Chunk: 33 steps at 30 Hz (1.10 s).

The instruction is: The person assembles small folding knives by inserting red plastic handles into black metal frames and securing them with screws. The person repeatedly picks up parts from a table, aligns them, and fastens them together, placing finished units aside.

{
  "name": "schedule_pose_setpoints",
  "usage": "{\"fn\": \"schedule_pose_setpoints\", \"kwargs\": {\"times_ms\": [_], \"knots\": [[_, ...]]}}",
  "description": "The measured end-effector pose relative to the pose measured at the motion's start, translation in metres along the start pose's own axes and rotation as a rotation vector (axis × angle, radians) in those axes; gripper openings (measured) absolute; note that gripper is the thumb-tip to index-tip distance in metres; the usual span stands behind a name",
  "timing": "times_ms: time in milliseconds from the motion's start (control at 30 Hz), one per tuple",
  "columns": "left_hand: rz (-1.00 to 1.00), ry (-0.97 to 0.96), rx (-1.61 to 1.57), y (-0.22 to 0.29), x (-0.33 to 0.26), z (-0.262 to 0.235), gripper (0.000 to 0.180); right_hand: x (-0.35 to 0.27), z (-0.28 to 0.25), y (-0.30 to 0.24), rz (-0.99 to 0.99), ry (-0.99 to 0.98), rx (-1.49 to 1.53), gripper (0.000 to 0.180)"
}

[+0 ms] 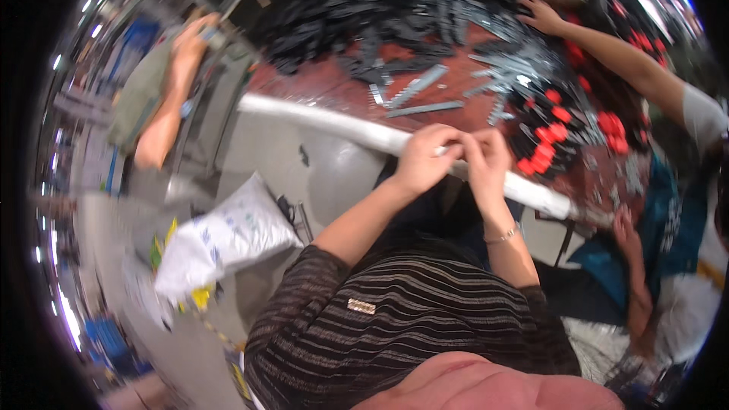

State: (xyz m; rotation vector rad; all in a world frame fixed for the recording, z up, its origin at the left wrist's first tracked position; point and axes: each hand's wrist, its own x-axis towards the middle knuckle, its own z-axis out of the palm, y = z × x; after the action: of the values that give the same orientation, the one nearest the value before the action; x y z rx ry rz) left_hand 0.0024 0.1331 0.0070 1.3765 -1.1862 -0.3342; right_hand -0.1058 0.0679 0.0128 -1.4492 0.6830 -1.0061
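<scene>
1. Centrally, a dark red table [319,83] with a white padded edge [334,125] spans the upper frame.
2. Heaps of black and grey strips [395,11] cover it.
3. Left hand [424,158] and right hand [486,158] meet mid-frame, fingers pinching a small pale part [442,150] over that edge.

I'm in a dark top with thin pale stripes, short sleeves. Small pale tag on the chest. Thin bracelet [502,237] on my right wrist.
</scene>
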Motion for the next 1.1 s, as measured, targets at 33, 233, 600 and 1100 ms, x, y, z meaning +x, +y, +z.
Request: {"fn": "schedule_pose_setpoints", "kwargs": {"times_ms": [33,233,600,1100], "knots": [[0.059,0.0,0.055,-0.002,0.003,-0.003,0.016,0.005,-0.004,0.007,0.036,-0.027,-0.128,0.019],[-0.059,-0.191,-0.037,-0.014,0.018,-0.011,0.013,0.019,-0.012,0.023,0.144,-0.139,-0.049,0.023],[-0.331,-0.245,-0.178,-0.026,0.031,0.005,0.012,0.027,-0.01,0.033,0.011,-0.057,-0.199,0.016],[-0.217,-0.097,-0.041,-0.035,0.041,0.004,0.011,0.039,-0.015,0.019,0.139,0.013,-0.271,0.016]]}}
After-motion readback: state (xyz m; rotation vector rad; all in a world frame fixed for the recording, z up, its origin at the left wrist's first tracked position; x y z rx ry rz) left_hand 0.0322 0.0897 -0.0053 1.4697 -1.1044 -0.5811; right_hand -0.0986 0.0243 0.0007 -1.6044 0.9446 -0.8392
